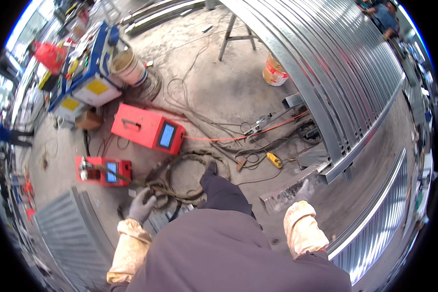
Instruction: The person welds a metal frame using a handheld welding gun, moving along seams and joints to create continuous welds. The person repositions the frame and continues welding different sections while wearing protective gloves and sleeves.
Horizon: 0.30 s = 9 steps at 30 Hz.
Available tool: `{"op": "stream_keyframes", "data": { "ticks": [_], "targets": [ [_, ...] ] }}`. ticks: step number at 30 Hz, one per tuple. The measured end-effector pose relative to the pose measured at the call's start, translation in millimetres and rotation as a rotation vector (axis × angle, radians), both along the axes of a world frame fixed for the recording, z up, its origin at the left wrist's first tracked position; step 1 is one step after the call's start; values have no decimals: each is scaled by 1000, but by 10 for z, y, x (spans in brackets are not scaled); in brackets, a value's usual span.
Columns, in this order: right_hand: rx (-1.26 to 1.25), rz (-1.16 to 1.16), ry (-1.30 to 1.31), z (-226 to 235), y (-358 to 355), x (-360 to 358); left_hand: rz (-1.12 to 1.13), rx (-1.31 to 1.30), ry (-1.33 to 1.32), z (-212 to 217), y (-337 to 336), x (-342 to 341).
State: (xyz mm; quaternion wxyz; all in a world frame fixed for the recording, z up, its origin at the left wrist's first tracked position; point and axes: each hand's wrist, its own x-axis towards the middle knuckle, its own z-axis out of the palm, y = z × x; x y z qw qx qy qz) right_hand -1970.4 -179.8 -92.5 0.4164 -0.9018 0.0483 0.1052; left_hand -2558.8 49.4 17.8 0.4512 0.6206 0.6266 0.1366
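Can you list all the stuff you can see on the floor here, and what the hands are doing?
welding machines: 2, red, floor left of middle
blue machine: 1, blue and white, upper left
buckets: 2, pale, top middle
cables: many, dark and orange, across floor
coiled hose: 1, dark, below the red machines
metal frame: 1, silver, right
metal strip: 1, grey, by right hand
left hand: grey glove, open, on the coiled hose
right hand: grey glove, touching the metal strip; grip unclear

We see bright, glossy ribbed metal in the big panel (336, 63), against a rough, matt concrete floor (219, 82). Our left hand (141, 207) and right hand (304, 191) wear grey knit cloth gloves above stiff, tan leather-like sleeves. The red box (146, 127) looks smooth, painted metal.
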Motion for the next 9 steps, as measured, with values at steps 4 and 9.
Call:
{"op": "stream_keyframes", "data": {
  "ticks": [4,9],
  "targets": [
    [222,-167,-25,-286,-170,-27,-50,-183,87,-175,400,-260],
    [147,-280,55,167,98,-200,82,-339,227,-542,858,-872]
  ]
}}
